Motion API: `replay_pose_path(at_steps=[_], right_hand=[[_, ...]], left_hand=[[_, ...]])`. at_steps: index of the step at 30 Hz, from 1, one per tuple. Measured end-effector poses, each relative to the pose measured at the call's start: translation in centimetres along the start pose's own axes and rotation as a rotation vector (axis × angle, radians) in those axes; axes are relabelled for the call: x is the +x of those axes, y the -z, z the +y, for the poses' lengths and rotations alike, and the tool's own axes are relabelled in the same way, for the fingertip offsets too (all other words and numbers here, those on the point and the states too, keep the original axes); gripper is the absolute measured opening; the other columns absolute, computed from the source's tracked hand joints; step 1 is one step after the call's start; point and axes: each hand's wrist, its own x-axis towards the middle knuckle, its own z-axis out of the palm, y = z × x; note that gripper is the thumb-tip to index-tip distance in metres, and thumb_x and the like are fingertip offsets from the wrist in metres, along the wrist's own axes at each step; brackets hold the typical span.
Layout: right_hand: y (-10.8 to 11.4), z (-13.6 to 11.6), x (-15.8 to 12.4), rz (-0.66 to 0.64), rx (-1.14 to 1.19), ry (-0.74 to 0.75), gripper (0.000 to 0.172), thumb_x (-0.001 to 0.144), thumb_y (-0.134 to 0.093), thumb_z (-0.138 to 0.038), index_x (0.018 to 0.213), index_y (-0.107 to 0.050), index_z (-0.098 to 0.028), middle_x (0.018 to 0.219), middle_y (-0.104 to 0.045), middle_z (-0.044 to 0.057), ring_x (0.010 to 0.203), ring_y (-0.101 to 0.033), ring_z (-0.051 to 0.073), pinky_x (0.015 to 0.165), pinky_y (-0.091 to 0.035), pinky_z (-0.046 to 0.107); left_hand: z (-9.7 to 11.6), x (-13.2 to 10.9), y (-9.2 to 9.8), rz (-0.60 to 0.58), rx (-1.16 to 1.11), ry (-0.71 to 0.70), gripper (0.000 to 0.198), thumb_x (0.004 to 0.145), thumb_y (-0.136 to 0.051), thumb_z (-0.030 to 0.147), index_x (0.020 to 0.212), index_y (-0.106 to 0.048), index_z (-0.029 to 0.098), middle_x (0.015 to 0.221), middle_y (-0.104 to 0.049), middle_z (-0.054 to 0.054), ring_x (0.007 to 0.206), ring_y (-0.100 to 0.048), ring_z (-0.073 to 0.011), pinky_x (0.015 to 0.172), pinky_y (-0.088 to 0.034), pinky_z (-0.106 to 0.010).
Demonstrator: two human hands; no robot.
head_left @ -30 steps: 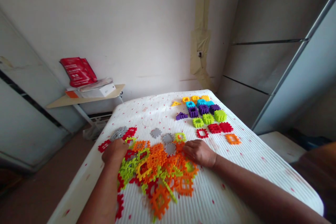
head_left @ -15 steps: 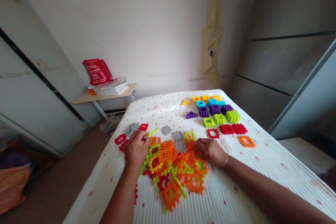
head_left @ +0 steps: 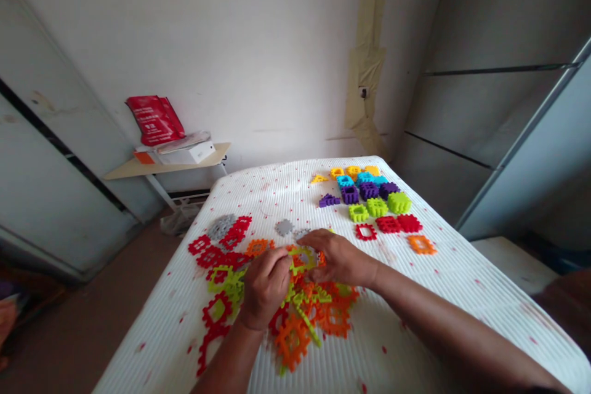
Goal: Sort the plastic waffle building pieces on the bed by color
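My left hand (head_left: 266,286) is closed over the pile of toothed plastic building pieces, its thumb and fingertips pinched at the edge of a yellow-green frame piece (head_left: 302,257). Opposite it, my right hand (head_left: 346,258) arches over the same piece with thumb and fingers apart; whether it touches the piece is hard to see. Orange pieces (head_left: 293,340) spread below the hands, with a thin yellow-green strip (head_left: 307,323) lying across them. To the left lie red pieces (head_left: 217,308), more yellow-green ones and a grey stack (head_left: 222,226). A single grey plate (head_left: 284,227) lies beyond the hands.
At the right, sorted stacks stand in rows: yellow, blue (head_left: 364,178), purple (head_left: 368,189), green (head_left: 399,202) and red (head_left: 409,223), with an orange frame (head_left: 422,244) nearest. A side table (head_left: 122,167) carries a red bag (head_left: 154,120) and a white box (head_left: 196,152). Cabinets flank the bed.
My left hand has moved right, over the pile's middle. My right hand has shifted left and its fingers have spread. More red pieces show at the left. The view has turned slightly right.
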Motion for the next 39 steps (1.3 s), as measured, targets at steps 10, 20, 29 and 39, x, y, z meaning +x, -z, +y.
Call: replay_pose_path(at_steps=[10, 20, 29, 39], right_hand=[[-0.2, 0.6, 0.0, -0.07, -0.296, 0.002, 0.048, 0.067, -0.07, -0.024, 0.112, -0.057, -0.017, 0.108, -0.06, 0.01, 0.099, -0.055, 0.022, 0.083, -0.046, 0.032], [7.9, 10.1, -0.4, -0.033, -0.709, -0.531, 0.045, 0.072, -0.059, -0.015, 0.117, -0.059, -0.015, 0.115, -0.061, 0.012, 0.104, -0.057, 0.024, 0.084, -0.046, 0.031], [7.2, 11.6, -0.1, -0.092, -0.74, -0.614, 0.043, 0.072, -0.062, -0.02, 0.114, -0.061, -0.02, 0.113, -0.063, 0.01, 0.101, -0.059, 0.025, 0.08, -0.048, 0.031], [6.6, 12.3, -0.2, -0.079, -0.756, -0.62, 0.041, 0.071, -0.06, -0.015, 0.112, -0.061, -0.022, 0.113, -0.064, 0.008, 0.1, -0.061, 0.023, 0.08, -0.048, 0.03]], left_hand=[[0.4, -0.8, -1.0, -0.013, -0.042, 0.038, 0.023, 0.078, -0.056, 0.007, 0.097, -0.06, 0.019, 0.093, -0.065, -0.007, 0.087, -0.063, -0.0161, 0.08, -0.051, -0.028], [-1.0, -0.7, -0.6, 0.003, -0.07, 0.165, 0.022, 0.079, -0.056, 0.009, 0.098, -0.059, 0.019, 0.096, -0.063, -0.007, 0.089, -0.062, -0.0167, 0.084, -0.05, -0.03], [-1.1, -1.4, -1.0, -0.031, -0.083, 0.176, 0.018, 0.079, -0.055, 0.011, 0.093, -0.062, 0.019, 0.095, -0.064, -0.007, 0.089, -0.062, -0.0166, 0.084, -0.05, -0.03], [-1.1, -1.3, -1.1, -0.02, -0.081, 0.155, 0.019, 0.079, -0.054, 0.009, 0.093, -0.061, 0.019, 0.093, -0.063, -0.007, 0.087, -0.062, -0.0163, 0.082, -0.051, -0.029]])
